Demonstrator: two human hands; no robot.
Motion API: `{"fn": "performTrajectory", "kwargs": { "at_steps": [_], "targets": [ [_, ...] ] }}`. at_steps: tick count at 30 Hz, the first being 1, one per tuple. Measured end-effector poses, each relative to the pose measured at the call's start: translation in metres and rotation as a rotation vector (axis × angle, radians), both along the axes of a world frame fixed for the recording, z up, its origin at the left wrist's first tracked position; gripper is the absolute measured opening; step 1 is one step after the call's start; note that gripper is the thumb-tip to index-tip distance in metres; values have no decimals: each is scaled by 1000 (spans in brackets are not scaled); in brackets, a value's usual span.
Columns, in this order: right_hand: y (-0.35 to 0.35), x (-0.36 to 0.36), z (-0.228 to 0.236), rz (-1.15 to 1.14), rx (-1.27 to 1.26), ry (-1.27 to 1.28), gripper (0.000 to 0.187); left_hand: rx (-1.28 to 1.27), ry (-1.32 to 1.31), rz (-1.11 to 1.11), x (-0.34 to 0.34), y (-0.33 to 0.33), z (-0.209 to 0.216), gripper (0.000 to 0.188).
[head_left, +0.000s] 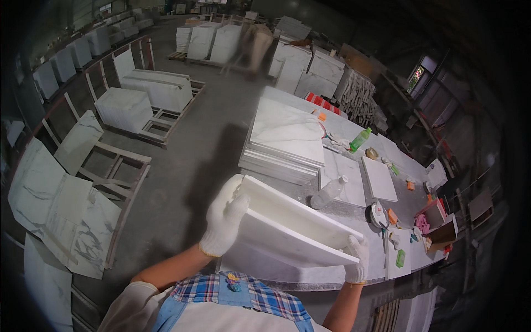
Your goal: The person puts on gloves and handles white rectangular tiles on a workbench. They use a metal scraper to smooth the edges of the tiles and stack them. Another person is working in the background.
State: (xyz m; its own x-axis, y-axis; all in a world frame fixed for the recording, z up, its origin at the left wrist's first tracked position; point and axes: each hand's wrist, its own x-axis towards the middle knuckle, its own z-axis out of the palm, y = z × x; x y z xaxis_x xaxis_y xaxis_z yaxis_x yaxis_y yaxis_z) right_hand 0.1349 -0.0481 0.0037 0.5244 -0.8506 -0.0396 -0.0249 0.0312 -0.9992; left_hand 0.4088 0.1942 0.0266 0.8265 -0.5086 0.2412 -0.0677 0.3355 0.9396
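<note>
Between my hands are two white stone tiles (287, 239), set one behind the other with a wedge-shaped gap between them. Whether they are joined at the bottom cannot be seen. My left hand (225, 214), in a white knit glove, is closed around their left ends, thumb toward me. At the right ends my gloved right hand (357, 259) grips, its fingers partly hidden by the stone. The tiles are tilted, left end farther away, above the near edge of a work table (354, 220). Just beyond them stands a clear plastic bottle (328, 192).
Stacked marble tiles (287, 130) lie on the table's far left. A green bottle (360, 140), a white round container (378, 214), orange blocks (392, 216) and a cardboard box (443, 232) are farther right. Racks of slabs (133, 106) stand across the floor at left.
</note>
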Motion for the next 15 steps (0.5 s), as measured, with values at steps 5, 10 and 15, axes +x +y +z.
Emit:
{"fn": "performTrajectory", "kwargs": {
  "at_steps": [5,10,15],
  "targets": [
    [2,14,-7,76,9,-123,41,63,-144,58,2,2,-2,48],
    [14,19,-12,82,137,-142,39,30,-106,80,5,-4,-7,45],
    [15,27,-19,47,86,-119,30,48,-142,81,2,-1,-8,43]
  ]
}}
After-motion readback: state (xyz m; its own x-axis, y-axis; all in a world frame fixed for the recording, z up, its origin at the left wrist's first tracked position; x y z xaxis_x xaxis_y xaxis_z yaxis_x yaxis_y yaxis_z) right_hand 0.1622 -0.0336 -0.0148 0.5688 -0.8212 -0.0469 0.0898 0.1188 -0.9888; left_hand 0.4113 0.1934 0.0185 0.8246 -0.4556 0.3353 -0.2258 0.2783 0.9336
